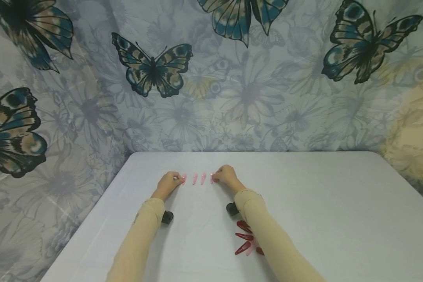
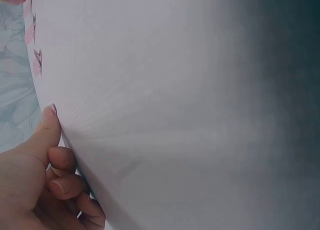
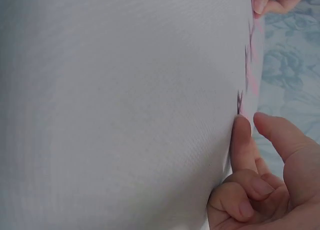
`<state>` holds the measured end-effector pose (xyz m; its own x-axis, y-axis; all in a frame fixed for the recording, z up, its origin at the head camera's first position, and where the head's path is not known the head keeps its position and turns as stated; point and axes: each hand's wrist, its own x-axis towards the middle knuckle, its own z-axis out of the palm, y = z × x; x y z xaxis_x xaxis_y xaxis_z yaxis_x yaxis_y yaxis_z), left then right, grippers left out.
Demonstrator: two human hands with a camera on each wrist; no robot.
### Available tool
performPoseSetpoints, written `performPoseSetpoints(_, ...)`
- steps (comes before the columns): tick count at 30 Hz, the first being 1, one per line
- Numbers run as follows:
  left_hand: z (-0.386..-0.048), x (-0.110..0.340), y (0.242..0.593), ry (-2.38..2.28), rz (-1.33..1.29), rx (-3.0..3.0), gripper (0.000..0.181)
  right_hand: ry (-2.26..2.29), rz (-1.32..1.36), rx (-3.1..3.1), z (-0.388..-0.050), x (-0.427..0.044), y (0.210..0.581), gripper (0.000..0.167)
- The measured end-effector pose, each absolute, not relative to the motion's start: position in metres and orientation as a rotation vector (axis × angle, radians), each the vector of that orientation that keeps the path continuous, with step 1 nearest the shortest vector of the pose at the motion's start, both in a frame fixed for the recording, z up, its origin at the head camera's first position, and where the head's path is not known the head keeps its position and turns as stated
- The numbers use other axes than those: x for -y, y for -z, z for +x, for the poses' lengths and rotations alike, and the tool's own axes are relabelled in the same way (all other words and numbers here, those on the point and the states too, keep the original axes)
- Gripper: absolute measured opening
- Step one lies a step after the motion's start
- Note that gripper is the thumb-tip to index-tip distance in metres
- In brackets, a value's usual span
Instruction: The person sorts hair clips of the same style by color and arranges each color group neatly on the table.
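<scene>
4 pink clips [image 1: 203, 179] sat in row, far side of table [image 1: 303, 196]. L hand [image 1: 169, 182] had thumb on end clip [image 1: 184, 179], couldn't tell if pinching; R hand [image 1: 226, 176] thumb/index apart, opp. end. Fingertip nudge could've skewed spacing.

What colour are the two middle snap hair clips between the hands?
Pink; both snap hair clips show best in the head view.

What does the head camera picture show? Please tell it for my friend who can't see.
A person's left hand and right hand touch opposite ends of a row of four pink hair clips on a white table. Dark red clips lie near the right sleeve, and big butterflies decorate the wall behind.
</scene>
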<state>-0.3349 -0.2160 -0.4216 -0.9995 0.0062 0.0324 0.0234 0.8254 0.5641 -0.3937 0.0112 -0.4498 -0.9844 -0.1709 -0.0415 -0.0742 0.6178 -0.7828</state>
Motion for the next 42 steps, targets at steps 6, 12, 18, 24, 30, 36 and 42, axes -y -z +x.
performPoseSetpoints(6, -0.335, 0.216, 0.424, 0.925, -0.024, 2.958, 0.017, 1.33, -0.176, -2.651, -0.381, -0.01, 0.44, 0.017)
performPoseSetpoints(12, -0.336, 0.217, 0.424, 0.904, -0.028, 2.959, 0.017, 1.507, -0.384, -2.554, -0.346, -0.012, 0.405, 0.013)
performPoseSetpoints(18, -0.339, 0.221, 0.425, 0.912, -0.043, 2.97, 0.017, 1.587, -0.352, -2.401, -0.335, -0.018, 0.392, 0.014)
performPoseSetpoints(24, -0.339, 0.221, 0.428, 0.941, -0.06, 2.962, 0.017, 1.646, -0.413, -2.224, -0.313, -0.038, 0.396, 0.014)
performPoseSetpoints(30, -0.339, 0.221, 0.428, 0.939, -0.061, 2.965, 0.017, 1.624, -0.523, -2.089, -0.288, -0.06, 0.399, 0.028)
performPoseSetpoints(36, -0.338, 0.222, 0.429, 0.934, -0.071, 2.966, 0.017, 1.592, -0.574, -2.071, -0.265, -0.077, 0.397, 0.035)
performPoseSetpoints(42, -0.338, 0.22, 0.428, 0.924, -0.07, 2.965, 0.017, 1.604, -0.605, -2.032, -0.24, -0.093, 0.394, 0.031)
